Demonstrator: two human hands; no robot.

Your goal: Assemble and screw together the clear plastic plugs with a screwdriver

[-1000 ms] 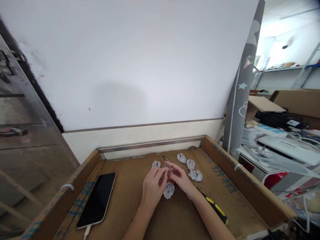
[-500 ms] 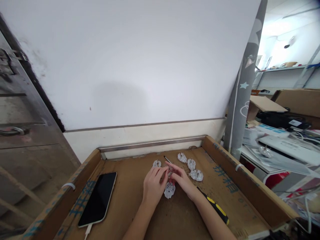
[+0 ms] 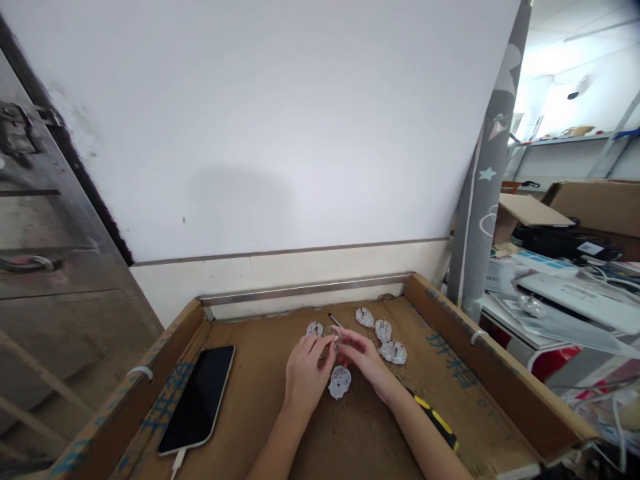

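**A:** The left hand (image 3: 305, 375) has its fingertips pinched shut on a small clear part (image 3: 332, 335), held just above the middle of the tray (image 3: 440, 319).

**B:** And the right hand (image 3: 364, 358)?

**A:** Its fingers are curled in against the same part from the other side. A thin rod (image 3: 332, 320) pokes up behind the fingertips, and I cannot tell whether this hand grips the rod, the part or both.

**B:** What lies around them?

**A:** A clear plug (image 3: 339, 382) lies on the tray just below the hands, between the wrists. More plugs (image 3: 393, 351) are scattered near the far wall. There is a phone (image 3: 197, 399) well to the left and a screwdriver (image 3: 434, 420) beside the right forearm.

**B:** Where could it slip?

**A:** I'd say at the pinch. The part is small, smooth and held only by fingertips, so pressure from the rod could pop it loose. It would be hard to pick out among the other clear pieces. A wrist could also nudge the plug underneath.
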